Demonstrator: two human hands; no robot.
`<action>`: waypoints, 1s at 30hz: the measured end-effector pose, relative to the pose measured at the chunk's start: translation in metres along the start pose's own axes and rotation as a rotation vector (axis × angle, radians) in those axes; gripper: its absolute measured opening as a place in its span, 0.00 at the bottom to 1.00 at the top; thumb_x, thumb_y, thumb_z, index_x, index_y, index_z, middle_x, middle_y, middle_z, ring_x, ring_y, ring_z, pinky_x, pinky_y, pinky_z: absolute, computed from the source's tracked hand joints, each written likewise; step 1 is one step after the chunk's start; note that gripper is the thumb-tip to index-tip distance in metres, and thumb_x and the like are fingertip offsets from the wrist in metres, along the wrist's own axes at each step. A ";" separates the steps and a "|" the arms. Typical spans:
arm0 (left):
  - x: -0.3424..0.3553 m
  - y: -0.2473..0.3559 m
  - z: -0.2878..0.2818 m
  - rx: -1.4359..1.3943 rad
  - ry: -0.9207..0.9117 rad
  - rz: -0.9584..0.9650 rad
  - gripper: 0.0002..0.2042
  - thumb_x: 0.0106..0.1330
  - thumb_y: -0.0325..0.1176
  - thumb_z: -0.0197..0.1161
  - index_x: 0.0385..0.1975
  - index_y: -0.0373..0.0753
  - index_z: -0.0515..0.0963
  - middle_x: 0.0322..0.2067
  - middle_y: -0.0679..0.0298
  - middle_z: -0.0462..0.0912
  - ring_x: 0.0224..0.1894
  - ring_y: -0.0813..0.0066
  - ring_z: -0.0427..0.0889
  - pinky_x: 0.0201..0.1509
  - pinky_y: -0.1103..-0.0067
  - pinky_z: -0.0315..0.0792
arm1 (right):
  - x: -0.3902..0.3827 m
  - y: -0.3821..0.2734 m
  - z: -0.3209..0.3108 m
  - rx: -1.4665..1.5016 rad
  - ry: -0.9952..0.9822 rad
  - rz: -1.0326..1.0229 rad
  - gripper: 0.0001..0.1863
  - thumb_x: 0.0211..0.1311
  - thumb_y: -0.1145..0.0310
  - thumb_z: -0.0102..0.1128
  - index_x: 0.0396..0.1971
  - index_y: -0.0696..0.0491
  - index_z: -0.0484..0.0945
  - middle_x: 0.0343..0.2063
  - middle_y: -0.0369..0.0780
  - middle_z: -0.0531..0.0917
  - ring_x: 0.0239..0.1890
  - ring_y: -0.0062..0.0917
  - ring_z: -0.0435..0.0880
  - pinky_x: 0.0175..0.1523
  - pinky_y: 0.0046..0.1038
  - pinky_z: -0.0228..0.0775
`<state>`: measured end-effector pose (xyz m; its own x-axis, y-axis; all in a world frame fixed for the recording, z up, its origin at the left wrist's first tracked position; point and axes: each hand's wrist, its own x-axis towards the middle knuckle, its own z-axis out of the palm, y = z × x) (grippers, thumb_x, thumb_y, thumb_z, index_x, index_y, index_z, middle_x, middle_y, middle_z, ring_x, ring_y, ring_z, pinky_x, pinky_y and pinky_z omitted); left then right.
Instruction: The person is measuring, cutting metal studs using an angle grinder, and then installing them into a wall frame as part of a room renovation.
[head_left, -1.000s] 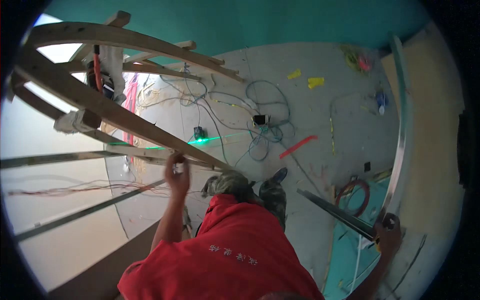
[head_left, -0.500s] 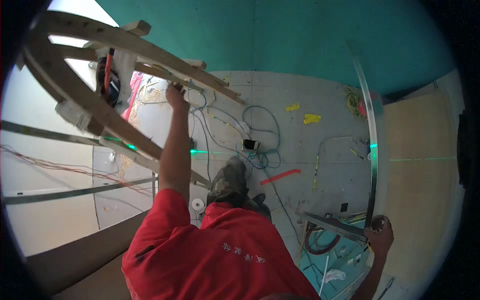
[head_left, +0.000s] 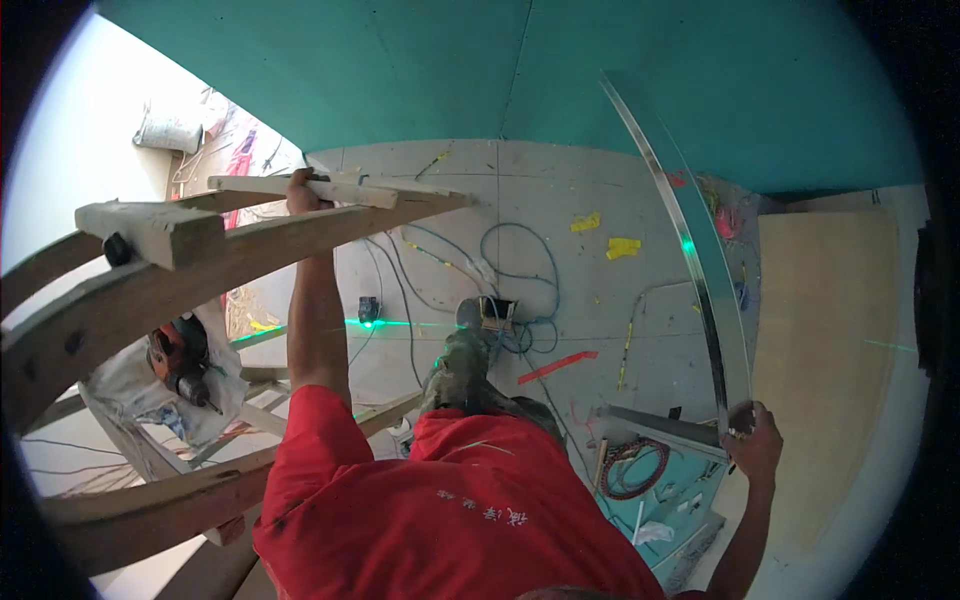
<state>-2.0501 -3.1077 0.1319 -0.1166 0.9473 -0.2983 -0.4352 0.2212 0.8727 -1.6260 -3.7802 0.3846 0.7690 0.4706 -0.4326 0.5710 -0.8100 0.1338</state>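
My left hand (head_left: pixel 306 195) is closed on the far upper wooden step (head_left: pixel 360 192) of a ladder (head_left: pixel 140 290) at the left. My right hand (head_left: pixel 755 440), low on the right, grips a long shiny metal channel (head_left: pixel 690 250) that slopes up toward the green wall (head_left: pixel 500 70). A shorter dark metal piece (head_left: pixel 660 425) meets it at that hand; whether the fingers hold that too is unclear. An orange-and-black drill (head_left: pixel 178 362) rests in a pale holder on the ladder. One of my legs (head_left: pixel 450 365) reaches forward below me.
On the tiled floor (head_left: pixel 540 180) lie tangled hoses (head_left: pixel 550 270), yellow scraps (head_left: pixel 622 247), red tape (head_left: pixel 557 365) and a laser level (head_left: pixel 368 311) casting green light. A teal board (head_left: pixel 690 505) with a coiled hose (head_left: pixel 635 470) is lower right, a wooden board (head_left: pixel 820 370) at right.
My left hand has moved forward and up onto the ladder step. The metal channel's far end has swung left. My view has shifted, showing more green wall and ladder.
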 end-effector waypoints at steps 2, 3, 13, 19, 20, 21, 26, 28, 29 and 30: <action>0.035 0.011 -0.022 0.132 -0.100 0.149 0.10 0.63 0.35 0.55 0.20 0.40 0.72 0.19 0.64 0.74 0.21 0.75 0.72 0.28 0.77 0.68 | 0.023 -0.030 -0.021 -0.002 -0.072 -0.010 0.46 0.31 0.60 0.78 0.57 0.54 0.68 0.44 0.45 0.79 0.46 0.39 0.81 0.50 0.39 0.75; 0.049 0.014 -0.020 0.052 -0.087 0.099 0.11 0.63 0.36 0.55 0.20 0.40 0.72 0.19 0.65 0.73 0.21 0.75 0.72 0.28 0.77 0.68 | 0.030 -0.033 -0.030 -0.033 -0.047 -0.038 0.47 0.31 0.60 0.78 0.58 0.54 0.67 0.45 0.46 0.78 0.46 0.40 0.81 0.51 0.39 0.74; 0.241 0.021 -0.098 -0.032 -0.217 0.180 0.17 0.64 0.47 0.61 0.44 0.40 0.76 0.37 0.61 0.81 0.40 0.68 0.80 0.44 0.70 0.76 | 0.186 -0.082 -0.048 -0.180 -0.018 -0.302 0.50 0.32 0.60 0.77 0.61 0.53 0.63 0.47 0.48 0.76 0.47 0.43 0.80 0.51 0.41 0.74; 0.069 -0.073 -0.078 0.579 0.351 0.441 0.15 0.67 0.41 0.56 0.35 0.33 0.79 0.35 0.54 0.81 0.40 0.64 0.81 0.48 0.69 0.74 | 0.318 -0.134 -0.062 -0.158 -0.007 -0.474 0.45 0.33 0.70 0.75 0.59 0.53 0.66 0.44 0.45 0.77 0.45 0.41 0.80 0.49 0.37 0.75; 0.037 -0.122 -0.080 0.822 0.503 0.575 0.14 0.68 0.39 0.54 0.35 0.32 0.78 0.35 0.54 0.81 0.40 0.64 0.81 0.49 0.69 0.73 | 0.342 -0.147 -0.059 -0.181 -0.011 -0.480 0.44 0.33 0.70 0.74 0.59 0.53 0.66 0.44 0.45 0.77 0.45 0.40 0.81 0.49 0.37 0.75; -0.003 -0.182 -0.081 0.931 0.492 0.483 0.14 0.70 0.36 0.48 0.36 0.33 0.78 0.35 0.53 0.81 0.41 0.66 0.80 0.48 0.69 0.73 | 0.364 -0.159 -0.057 -0.185 -0.011 -0.492 0.42 0.34 0.73 0.72 0.58 0.53 0.67 0.45 0.44 0.78 0.44 0.38 0.81 0.49 0.36 0.74; -0.107 -0.537 -0.096 0.875 -0.038 -0.301 0.15 0.68 0.35 0.54 0.49 0.33 0.75 0.47 0.48 0.79 0.52 0.53 0.77 0.56 0.66 0.70 | 0.456 -0.205 -0.027 -0.155 -0.009 -0.582 0.46 0.30 0.73 0.72 0.59 0.53 0.66 0.47 0.46 0.77 0.48 0.45 0.79 0.52 0.42 0.73; -0.123 -0.712 -0.193 0.891 -0.056 -0.430 0.15 0.65 0.28 0.51 0.49 0.31 0.74 0.47 0.45 0.78 0.53 0.48 0.76 0.56 0.63 0.70 | 0.486 -0.230 0.005 -0.156 0.020 -0.667 0.39 0.35 0.80 0.64 0.57 0.55 0.68 0.49 0.46 0.77 0.52 0.36 0.79 0.54 0.36 0.72; -0.129 -0.764 -0.200 0.860 -0.049 -0.447 0.15 0.65 0.28 0.51 0.49 0.31 0.74 0.47 0.45 0.78 0.53 0.48 0.76 0.56 0.63 0.70 | 0.495 -0.243 0.017 -0.191 0.024 -0.672 0.39 0.35 0.80 0.64 0.57 0.55 0.68 0.49 0.46 0.77 0.52 0.36 0.79 0.54 0.36 0.72; -0.136 -0.805 -0.205 1.007 -0.199 -0.332 0.15 0.63 0.26 0.50 0.49 0.31 0.74 0.47 0.43 0.77 0.52 0.45 0.75 0.56 0.62 0.70 | 0.501 -0.259 0.026 -0.375 0.021 -0.577 0.39 0.41 0.73 0.66 0.60 0.54 0.67 0.50 0.48 0.76 0.52 0.38 0.78 0.55 0.37 0.72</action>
<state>-1.8672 -3.4621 -0.6093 0.0586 0.8053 -0.5899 0.5269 0.4770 0.7035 -1.3959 -3.3441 0.1102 0.3155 0.8002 -0.5101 0.9487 -0.2540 0.1883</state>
